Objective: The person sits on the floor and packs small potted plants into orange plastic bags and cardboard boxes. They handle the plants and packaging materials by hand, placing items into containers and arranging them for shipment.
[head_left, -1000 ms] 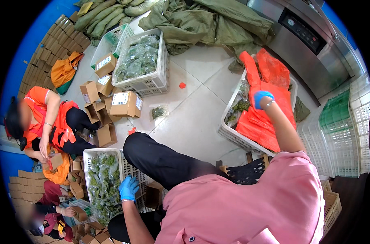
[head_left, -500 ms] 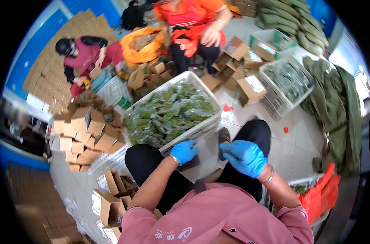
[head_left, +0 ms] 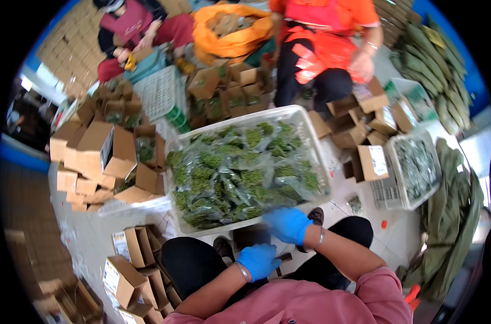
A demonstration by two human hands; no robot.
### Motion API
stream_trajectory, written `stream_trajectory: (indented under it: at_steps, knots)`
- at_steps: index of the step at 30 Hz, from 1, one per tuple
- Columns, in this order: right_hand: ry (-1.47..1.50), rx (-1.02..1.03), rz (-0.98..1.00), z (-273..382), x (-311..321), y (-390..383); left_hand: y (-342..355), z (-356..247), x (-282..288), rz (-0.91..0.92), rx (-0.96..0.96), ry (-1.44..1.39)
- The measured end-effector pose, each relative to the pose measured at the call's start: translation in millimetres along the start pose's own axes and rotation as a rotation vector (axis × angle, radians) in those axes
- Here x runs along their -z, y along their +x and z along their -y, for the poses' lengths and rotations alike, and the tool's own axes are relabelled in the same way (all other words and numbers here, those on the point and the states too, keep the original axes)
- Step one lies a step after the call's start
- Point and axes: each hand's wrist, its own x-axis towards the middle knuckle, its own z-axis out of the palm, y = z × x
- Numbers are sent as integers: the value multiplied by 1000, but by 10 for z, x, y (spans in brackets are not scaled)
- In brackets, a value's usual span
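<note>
A white crate (head_left: pixel 323 167) of bagged leafy green produce lies in front of my legs. My blue-gloved left hand (head_left: pixel 259 260) is low between my knees, its fingers curled; what they hold, if anything, is unclear. Above and right of it, my blue-gloved right hand (head_left: pixel 286 224) is at the crate's near edge, blurred by motion, its fingers hard to read. A dark brown cardboard box (head_left: pixel 246 235) is partly hidden below the crate's rim, beside both hands.
Open cardboard boxes (head_left: pixel 105 151) crowd the left. A co-worker in maroon (head_left: pixel 132 27) and one in orange (head_left: pixel 323 54) sit beyond, either side of an orange sack (head_left: pixel 213 29). Another crate (head_left: pixel 391 197) stands right, beside green tarpaulin (head_left: pixel 445 221).
The view has swung from my right toward the crate and co-workers ahead. My hands, far apart a second ago, are now close together; my right hand has moved forward to the crate's edge.
</note>
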Motion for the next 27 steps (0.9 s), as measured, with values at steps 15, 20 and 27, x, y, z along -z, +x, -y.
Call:
stream_trajectory:
  at_steps: [15, 20, 27]
  knots:
    - [-177, 279, -69, -175, -305, 63, -381, -260, -423, -440, 178, -392]
    - [-93, 291, -287, -98, -379, 152, -512, -148, -502, -559, 277, -343]
    - [-465, 245, -261, -54, -573, 335, -774, -11, -891, -778, 353, -252]
